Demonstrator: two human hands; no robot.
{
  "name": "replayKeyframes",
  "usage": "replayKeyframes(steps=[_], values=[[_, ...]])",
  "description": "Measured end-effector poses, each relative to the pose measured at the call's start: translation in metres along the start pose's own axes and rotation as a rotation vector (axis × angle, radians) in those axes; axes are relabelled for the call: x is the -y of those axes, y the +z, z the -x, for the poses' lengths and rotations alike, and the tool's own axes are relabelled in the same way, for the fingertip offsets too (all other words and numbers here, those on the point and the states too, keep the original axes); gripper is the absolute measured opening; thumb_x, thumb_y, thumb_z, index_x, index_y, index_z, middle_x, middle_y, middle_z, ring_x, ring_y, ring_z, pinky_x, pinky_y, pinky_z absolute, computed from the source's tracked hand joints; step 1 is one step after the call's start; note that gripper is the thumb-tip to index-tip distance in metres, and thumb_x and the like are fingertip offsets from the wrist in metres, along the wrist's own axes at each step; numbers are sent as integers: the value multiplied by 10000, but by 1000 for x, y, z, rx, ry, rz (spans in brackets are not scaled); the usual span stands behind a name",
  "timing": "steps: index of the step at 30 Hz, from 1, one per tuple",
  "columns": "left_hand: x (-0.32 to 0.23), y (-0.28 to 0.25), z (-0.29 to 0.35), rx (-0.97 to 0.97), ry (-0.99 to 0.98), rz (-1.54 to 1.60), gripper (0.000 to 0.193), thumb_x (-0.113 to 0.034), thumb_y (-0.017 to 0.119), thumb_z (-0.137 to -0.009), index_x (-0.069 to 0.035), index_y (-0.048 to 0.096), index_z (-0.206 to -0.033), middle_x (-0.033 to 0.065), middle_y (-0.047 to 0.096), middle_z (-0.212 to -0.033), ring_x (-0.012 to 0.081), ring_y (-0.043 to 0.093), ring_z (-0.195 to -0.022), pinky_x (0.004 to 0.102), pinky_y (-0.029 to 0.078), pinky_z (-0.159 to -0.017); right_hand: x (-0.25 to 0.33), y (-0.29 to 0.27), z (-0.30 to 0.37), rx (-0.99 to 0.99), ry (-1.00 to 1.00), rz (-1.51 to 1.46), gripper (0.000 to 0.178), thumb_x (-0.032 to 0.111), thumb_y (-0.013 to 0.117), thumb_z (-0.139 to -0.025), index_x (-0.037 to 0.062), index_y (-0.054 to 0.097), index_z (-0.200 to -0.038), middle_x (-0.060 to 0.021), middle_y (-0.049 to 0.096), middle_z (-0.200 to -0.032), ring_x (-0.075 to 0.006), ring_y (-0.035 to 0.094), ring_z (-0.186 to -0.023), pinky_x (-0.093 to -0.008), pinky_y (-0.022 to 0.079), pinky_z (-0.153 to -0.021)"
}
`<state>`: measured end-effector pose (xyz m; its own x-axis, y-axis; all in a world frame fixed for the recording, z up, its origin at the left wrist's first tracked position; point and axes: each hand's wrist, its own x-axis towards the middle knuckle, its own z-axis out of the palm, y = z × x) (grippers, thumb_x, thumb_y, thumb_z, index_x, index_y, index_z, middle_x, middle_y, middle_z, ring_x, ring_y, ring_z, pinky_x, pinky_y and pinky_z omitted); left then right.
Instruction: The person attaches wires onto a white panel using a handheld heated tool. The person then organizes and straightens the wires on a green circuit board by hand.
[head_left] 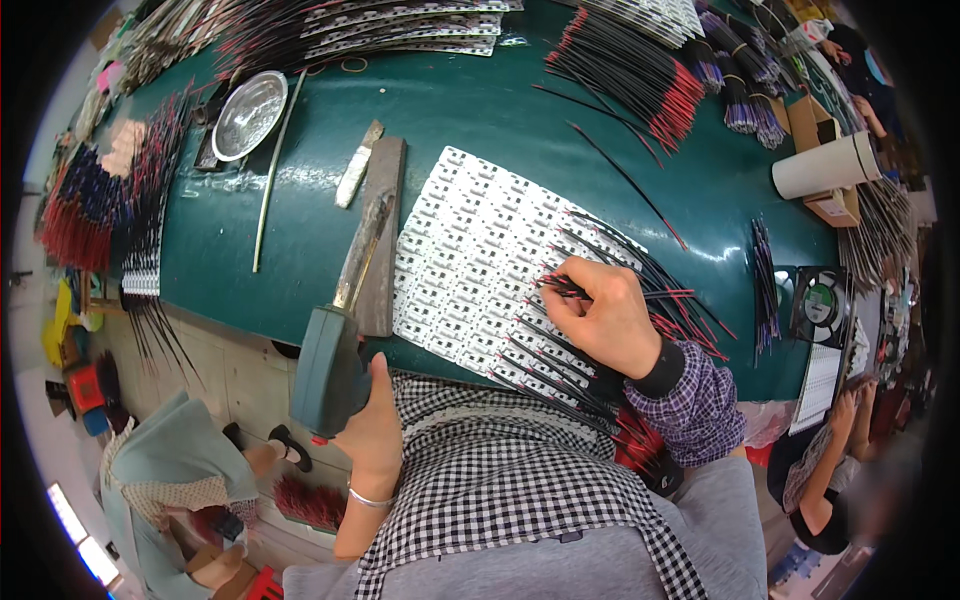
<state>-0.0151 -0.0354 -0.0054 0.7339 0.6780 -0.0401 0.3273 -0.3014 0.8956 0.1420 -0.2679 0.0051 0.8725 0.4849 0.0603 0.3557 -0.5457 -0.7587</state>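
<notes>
My left hand [372, 425] is closed round the handle of a dark teal soldering gun [325, 365]. The gun's thin metal tip points away from me, over a worn wooden block [383, 200]. My right hand [612, 312] pinches several black wires [566, 288] with red ends above a white panel of small circuit boards [465, 235]. More black wires [555, 365] lie in rows along the panel's right and near edges, their red ends hanging toward my apron. The fingers hide where the held wires meet the panel.
A round metal dish [250, 115], a thin rod [280, 170] and a pale flat stick [358, 165] lie on the green table [480, 100]. Wire bundles [640, 80] and stacked panels [400, 25] sit at the back. A small fan [822, 305] stands right. Other people are on both sides.
</notes>
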Motion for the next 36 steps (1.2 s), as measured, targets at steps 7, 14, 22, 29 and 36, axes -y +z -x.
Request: replayKeyframes(steps=[7,14,22,29,36], values=[[18,7,4,-111,20,18,559,81,712,-918,65,497,-1434,171,559,-1458,281,634,-1228,391,522,-1066,3,-10,13,86,-46,136,124,74,692,-932,-22,616,-955,-209,633,-803,-412,643,-732,-448,490,-628],[26,16,-1,-125,119,-163,357,-50,849,-856,58,677,-1150,74,658,-1080,151,654,-905,294,542,-788,37,-84,41,-60,124,677,48,19,595,-949,18,548,-954,-171,574,-808,-394,614,-735,-468,492,-636],[37,16,-12,-214,209,-108,375,37,806,-855,82,657,-1196,119,684,-1158,182,680,-967,309,563,-851,68,26,40,55,-346,535,295,137,709,-839,20,646,-1103,-101,613,-1136,-239,632,-945,-319,542,-612],[54,3,-21,-193,329,-100,480,71,809,-823,82,615,-1262,176,682,-1263,245,699,-1092,332,563,-953,44,55,50,71,-522,465,428,273,752,-860,-2,664,-1175,-127,623,-1121,-218,639,-875,-283,531,-595],[65,-4,-22,-202,381,-146,431,16,832,-816,78,647,-1200,172,691,-1222,252,702,-1053,347,575,-914,36,54,45,161,-608,419,389,220,742,-853,-20,666,-1151,-132,635,-1112,-207,655,-851,-291,541,-579]])
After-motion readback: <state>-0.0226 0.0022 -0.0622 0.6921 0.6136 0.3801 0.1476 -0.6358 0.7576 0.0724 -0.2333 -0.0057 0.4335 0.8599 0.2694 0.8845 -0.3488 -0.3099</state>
